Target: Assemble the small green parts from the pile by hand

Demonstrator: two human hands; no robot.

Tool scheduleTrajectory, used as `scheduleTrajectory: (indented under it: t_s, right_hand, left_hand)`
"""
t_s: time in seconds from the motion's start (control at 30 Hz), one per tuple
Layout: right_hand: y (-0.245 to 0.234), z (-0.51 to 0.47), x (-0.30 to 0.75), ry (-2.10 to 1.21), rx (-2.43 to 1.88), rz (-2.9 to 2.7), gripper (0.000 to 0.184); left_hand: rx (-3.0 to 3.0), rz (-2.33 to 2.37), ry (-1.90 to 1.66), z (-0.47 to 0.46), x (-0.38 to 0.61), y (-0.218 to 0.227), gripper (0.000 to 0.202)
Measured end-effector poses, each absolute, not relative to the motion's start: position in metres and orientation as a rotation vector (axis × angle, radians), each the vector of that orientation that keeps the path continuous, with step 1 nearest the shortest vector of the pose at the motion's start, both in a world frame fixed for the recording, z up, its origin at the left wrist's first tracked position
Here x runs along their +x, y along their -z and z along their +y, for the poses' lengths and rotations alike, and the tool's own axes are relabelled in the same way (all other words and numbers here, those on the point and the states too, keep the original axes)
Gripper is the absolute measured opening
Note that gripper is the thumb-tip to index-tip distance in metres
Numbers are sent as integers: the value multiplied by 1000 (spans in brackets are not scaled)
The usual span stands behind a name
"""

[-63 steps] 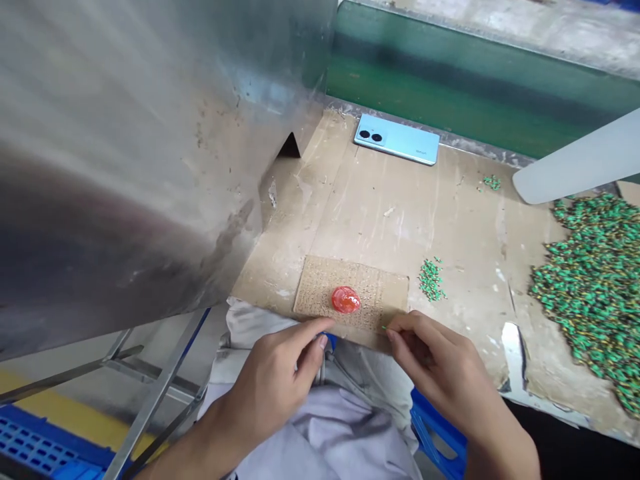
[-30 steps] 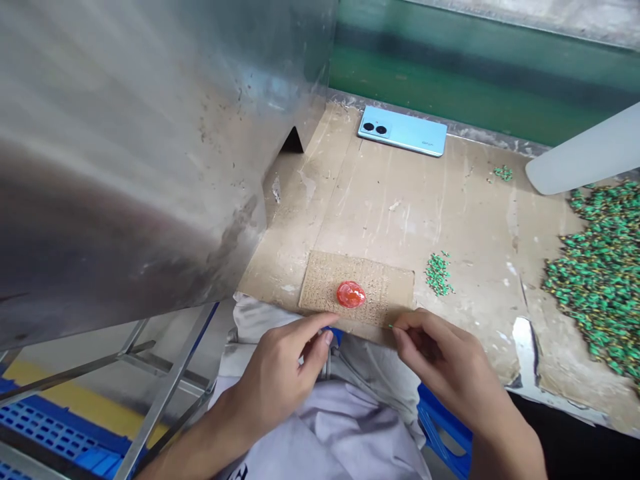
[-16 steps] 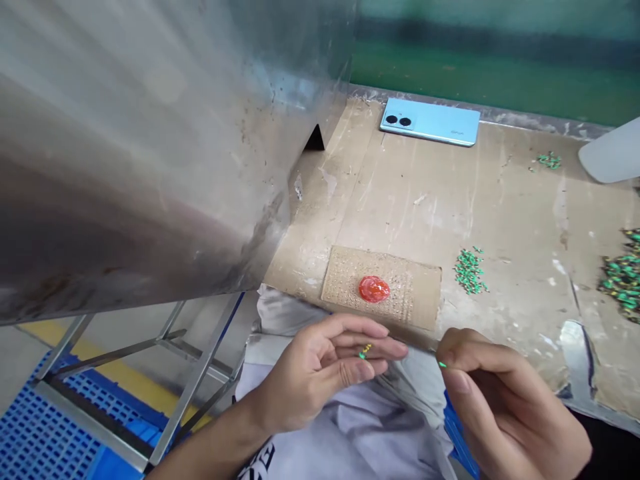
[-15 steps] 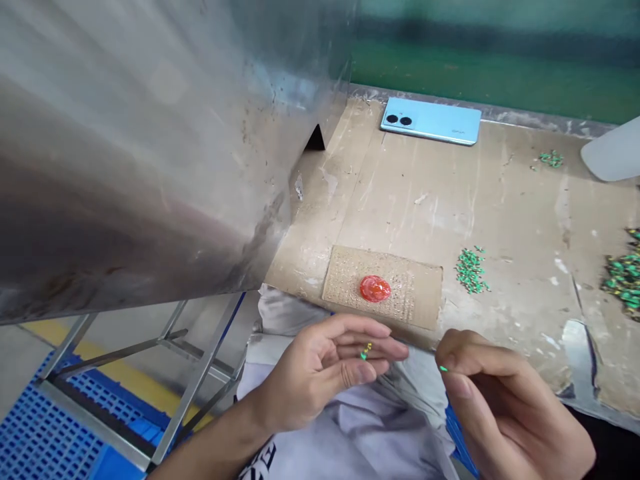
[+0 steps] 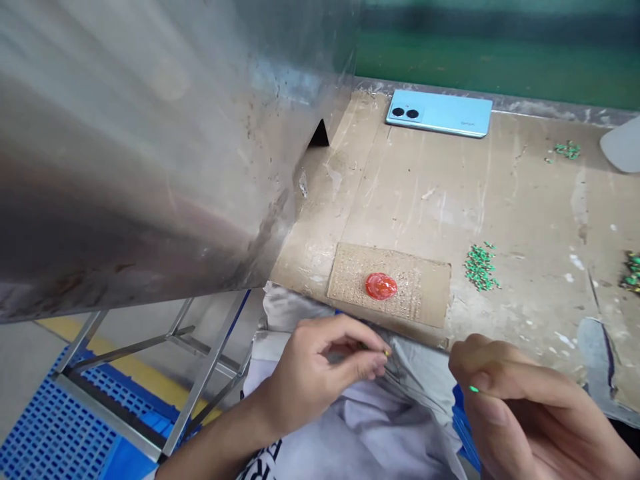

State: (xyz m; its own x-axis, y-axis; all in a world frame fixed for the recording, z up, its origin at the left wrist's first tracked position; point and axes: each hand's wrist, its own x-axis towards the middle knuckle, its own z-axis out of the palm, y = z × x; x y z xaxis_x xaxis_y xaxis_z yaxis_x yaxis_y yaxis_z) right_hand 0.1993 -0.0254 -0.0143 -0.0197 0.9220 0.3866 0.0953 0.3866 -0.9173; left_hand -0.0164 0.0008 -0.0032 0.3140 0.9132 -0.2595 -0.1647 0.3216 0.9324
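Observation:
Over my lap, my left hand (image 5: 330, 363) is closed, thumb against the fingers. A tiny yellow-tipped piece (image 5: 387, 353) shows at its fingertips. To the right, my right hand (image 5: 520, 400) pinches a tiny green piece (image 5: 474, 389) between thumb and forefinger; most of it is hidden by the fingers. Just beyond both hands, a cardboard strip (image 5: 433, 290) pricked with many small holes lies at the table's edge. On it sits a glossy red blob (image 5: 381, 286). Right of the strip is a small pile of green pieces (image 5: 481, 268) with brownish ends.
A light blue phone (image 5: 445, 115) lies at the back of the cardboard-covered table (image 5: 415, 207). More green pieces (image 5: 568, 150) lie near a white container (image 5: 623, 145); another pile (image 5: 632, 272) is at the right edge. A large metal panel (image 5: 150, 147) rises on the left, above a metal-framed stool (image 5: 115, 400).
My left hand has closed from a half-open cupped pose, bringing its small piece to the fingertips. My right hand has shifted slightly right and down, still pinching the green piece. The view has shifted slightly.

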Motion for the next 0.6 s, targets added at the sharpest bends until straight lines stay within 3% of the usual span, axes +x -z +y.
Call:
scheduleTrajectory:
  t_s: [0.1, 0.33, 0.6]
  right_hand:
    - [14, -27, 195, -846, -947, -1437, 13]
    - [20, -28, 185, -973, -1057, -1475, 22]
    - [33, -37, 170, -879, -1036, -1305, 22]
  left_hand:
    - [1246, 966, -924, 5, -16, 3, 4]
    - [1227, 1011, -939, 5, -12, 8, 21]
    - [1196, 1032, -941, 3, -13, 9, 11]
